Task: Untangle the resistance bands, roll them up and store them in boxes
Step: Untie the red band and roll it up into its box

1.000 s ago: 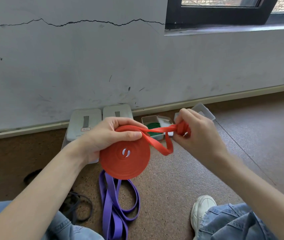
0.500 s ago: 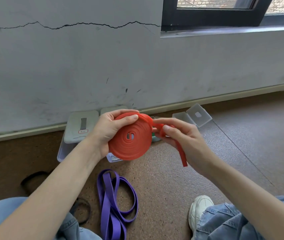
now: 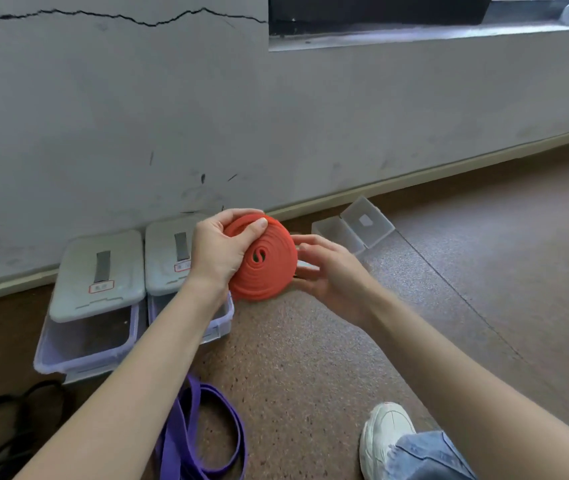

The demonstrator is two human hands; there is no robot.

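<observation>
While left hand [image 3: 219,252] grips it, red band coil [image 3: 262,263] upright.

Cracked grey wall [image 3: 172,116]; dark window frame [image 3: 373,8]; white sneaker [image 3: 385,434].

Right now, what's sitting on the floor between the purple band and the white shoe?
Nothing: in the head view, only bare speckled brown floor lies between the purple band and the white shoe.

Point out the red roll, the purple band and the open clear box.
red roll [image 3: 265,271]: head view, coiled face just below its centre.
purple band [image 3: 186,424]: head view, flat strap lying on the floor.
open clear box [image 3: 366,221]: head view, raised lid.
</observation>
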